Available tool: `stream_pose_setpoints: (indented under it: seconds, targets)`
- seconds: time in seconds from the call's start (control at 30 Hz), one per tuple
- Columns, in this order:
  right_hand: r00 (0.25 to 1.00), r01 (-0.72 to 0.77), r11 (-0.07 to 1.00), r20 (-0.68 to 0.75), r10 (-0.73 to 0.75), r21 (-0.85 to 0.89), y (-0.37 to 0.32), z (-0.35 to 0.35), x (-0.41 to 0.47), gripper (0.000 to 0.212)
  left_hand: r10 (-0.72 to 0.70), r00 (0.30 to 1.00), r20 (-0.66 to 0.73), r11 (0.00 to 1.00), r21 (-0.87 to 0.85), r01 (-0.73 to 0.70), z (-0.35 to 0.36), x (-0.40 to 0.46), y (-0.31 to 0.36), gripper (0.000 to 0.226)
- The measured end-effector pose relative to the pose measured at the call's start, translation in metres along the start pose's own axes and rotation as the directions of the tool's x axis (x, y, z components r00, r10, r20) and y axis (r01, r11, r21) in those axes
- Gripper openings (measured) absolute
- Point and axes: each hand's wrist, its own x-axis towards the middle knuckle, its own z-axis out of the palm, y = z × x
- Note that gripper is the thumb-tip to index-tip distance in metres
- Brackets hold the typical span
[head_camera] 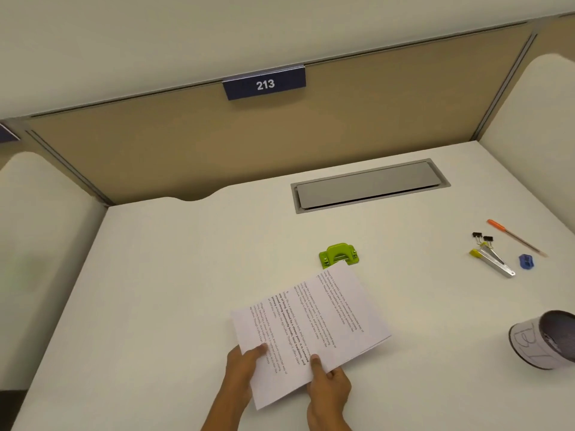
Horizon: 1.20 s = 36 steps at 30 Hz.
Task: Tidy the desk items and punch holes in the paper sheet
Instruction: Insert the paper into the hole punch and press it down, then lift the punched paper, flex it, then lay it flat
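Gripping the near edge of the printed paper sheet (pixel 311 328), both hands keep it tilted above the white worktop (pixel 174 275). The left hand (pixel 242 365) pinches the near left corner, thumb on top of the print; the right hand (pixel 329 384) pinches the near edge just to the right, its thumb also lying on the upper face and the other fingers hidden beneath. The sheet looks like more than one leaf, since a second edge shows along its right side.

The far corner of the sheet reaches the green hole punch (pixel 339 254), which sits on the worktop just beyond it; whether the paper is inside the punch slot cannot be told.

Well to the right lie the small items: two black binder clips (pixel 482 237), touching or nearly touching a metal tool with a yellow end (pixel 491 261), a blue sharpener (pixel 526 261) just right of that, and an orange-capped pencil (pixel 516 237) lying slantwise on the far side of them. Nearer, at the right edge, a mesh pen holder (pixel 544 340) wrapped in a white label lies tipped on its side, its mouth facing right.

Farther back, a grey cable hatch (pixel 370 185) is set into the worktop, and the tan partition (pixel 155 141) behind it carries a dark blue plate reading 213 (pixel 265 84).
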Motion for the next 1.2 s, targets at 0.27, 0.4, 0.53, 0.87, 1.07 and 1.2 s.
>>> stream_pose_setpoints:
  seconds: [0.27, 0.4, 0.53, 0.87, 1.07, 1.2]
  targets:
    - [0.999, 0.002, 0.998, -0.036, -0.005, -0.068, 0.029, 0.002, -0.032, 0.008, 0.059, 0.997, 0.054, 0.998, 0.019, -0.060, -0.040, 0.001, -0.007, 0.022]
    - [1.000, -0.007, 0.999, 0.007, 0.007, -0.038, 0.038, -0.005, -0.042, 0.017, 0.070, 0.994, 0.079, 0.995, 0.059, -0.075, -0.055, 0.005, -0.010, 0.020]
    - [0.997, -0.033, 0.994, 0.077, 0.025, 0.103, 0.024, -0.024, -0.038, 0.026, 0.081, 0.992, 0.099, 0.991, 0.099, -0.091, -0.065, 0.008, -0.010, 0.022]
    - [0.914, 0.171, 0.932, 0.404, -0.030, -0.318, -0.088, -0.067, 0.040, 0.019, 0.159, 0.983, 0.087, 0.973, 0.157, -0.171, -0.073, 0.014, 0.002, 0.027]
    - [0.818, 0.458, 0.735, 0.561, -0.130, -0.499, -0.123, -0.042, 0.059, 0.016, 0.210, 0.977, 0.037, 0.971, 0.111, -0.213, -0.058, 0.006, 0.008, 0.022]
    - [0.758, 0.604, 0.581, 0.618, -0.209, -0.545, -0.133, -0.039, 0.059, 0.014, 0.243, 0.970, 0.005, 0.966, 0.095, -0.243, -0.053, 0.001, 0.013, 0.020]
